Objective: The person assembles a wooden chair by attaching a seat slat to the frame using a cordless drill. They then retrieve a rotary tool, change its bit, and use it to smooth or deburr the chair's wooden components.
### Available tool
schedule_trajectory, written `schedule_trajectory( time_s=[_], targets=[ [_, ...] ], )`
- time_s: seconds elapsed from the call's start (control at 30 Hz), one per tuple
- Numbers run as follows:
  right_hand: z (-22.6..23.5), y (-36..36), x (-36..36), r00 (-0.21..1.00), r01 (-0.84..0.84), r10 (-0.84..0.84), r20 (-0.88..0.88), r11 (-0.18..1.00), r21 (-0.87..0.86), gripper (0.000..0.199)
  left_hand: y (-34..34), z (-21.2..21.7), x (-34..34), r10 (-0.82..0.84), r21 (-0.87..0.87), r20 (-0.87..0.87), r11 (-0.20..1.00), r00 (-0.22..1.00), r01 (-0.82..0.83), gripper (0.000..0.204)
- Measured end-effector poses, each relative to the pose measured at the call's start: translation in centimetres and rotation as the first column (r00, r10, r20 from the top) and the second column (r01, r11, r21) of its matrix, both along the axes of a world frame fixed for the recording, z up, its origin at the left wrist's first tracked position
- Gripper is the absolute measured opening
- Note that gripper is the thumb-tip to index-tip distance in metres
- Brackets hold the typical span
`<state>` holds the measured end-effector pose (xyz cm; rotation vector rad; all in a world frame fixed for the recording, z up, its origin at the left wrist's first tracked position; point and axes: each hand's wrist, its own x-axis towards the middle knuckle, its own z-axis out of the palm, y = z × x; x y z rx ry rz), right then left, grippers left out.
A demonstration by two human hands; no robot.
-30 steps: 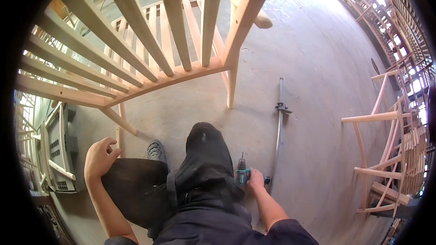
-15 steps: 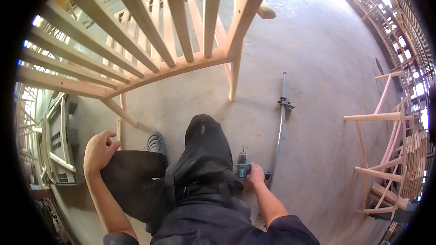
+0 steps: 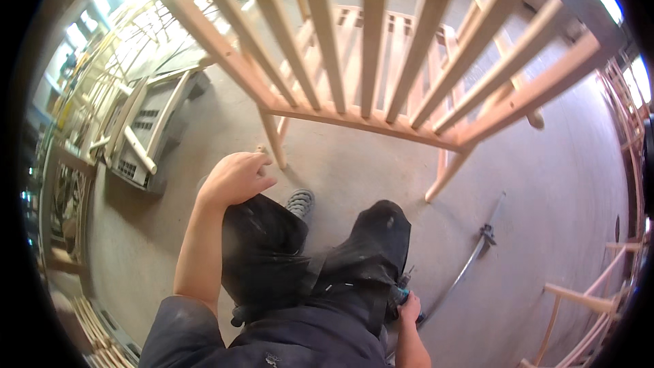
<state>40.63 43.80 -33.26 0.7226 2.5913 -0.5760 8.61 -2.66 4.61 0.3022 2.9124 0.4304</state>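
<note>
The wooden slatted frame, a bare pale chair-like piece with many upright slats fixed into a curved lower rail, filled the upper half of the head view and stood on the grey concrete floor directly in front of the kneeling person. Its two near legs were planted on the floor just beyond the person's knees, one near the left hand, the other further to the right. More bare wooden frames were seen at the right rim, well apart from the main piece, and a grey slotted crate with wooden parts leaning on it was seen at the left. The dark trousers of the person were seen in the lower middle, with a grey shoe sole showing between the knees. A long dark metal bar clamp lay on the floor to the right of the right knee, close to the right hand but apart from it.

The left hand was rested on the left knee, fingers curled loosely over it, just beside the near left leg of the frame; whether a fingertip touched that leg could not be told. The right hand was closed around a small teal and black power drill, held low beside the right thigh, its tip pointed up and forward.
</note>
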Motion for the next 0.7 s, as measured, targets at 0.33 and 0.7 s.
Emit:
schedule_trajectory(
  time_s=[0.33, 0.7],
  targets=[
    [1.7, 12.3, -17.2, 0.993, -0.028, 0.016, -0.118, 0.994, -0.102, 0.060, -5.2, 0.8, -7.7, 0.549, 0.702, 0.022, 0.586, 0.835, -0.404, 0.095],
    [35.7, 9.2, -36.5, 0.156, 0.040, 0.080, -0.985, 0.995, 0.087, 0.078, -6.2, 0.9, -11.5, 0.842, 0.942, -0.131, 0.270, 0.523, -0.199, 0.101]
  ],
)
